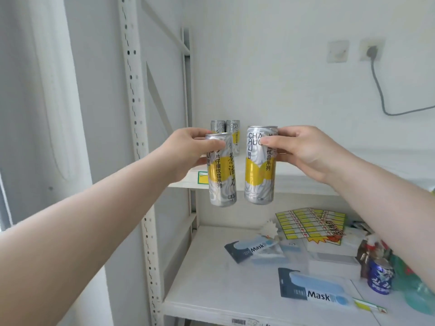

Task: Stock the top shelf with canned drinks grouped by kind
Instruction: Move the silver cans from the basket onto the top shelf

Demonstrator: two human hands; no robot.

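Note:
My left hand [188, 151] grips the top of a slim silver and yellow can [222, 175], held upright in the air in front of the top shelf's front edge [296, 184]. My right hand [303, 149] pinches the upper part of a matching silver and yellow can [259, 170] just to its right, also upright and off the shelf. Two more cans of the same kind, one [217, 126] beside the other [234, 134], stand at the back left of the top shelf, partly hidden behind the held ones.
White slotted uprights [138, 118] frame the rack on the left. The lower shelf [207, 278] holds mask packets [315, 294], yellow label sheets [310, 223], a white box and a blue Pepsi can [380, 276]. A grey cable [381, 90] hangs from a wall socket.

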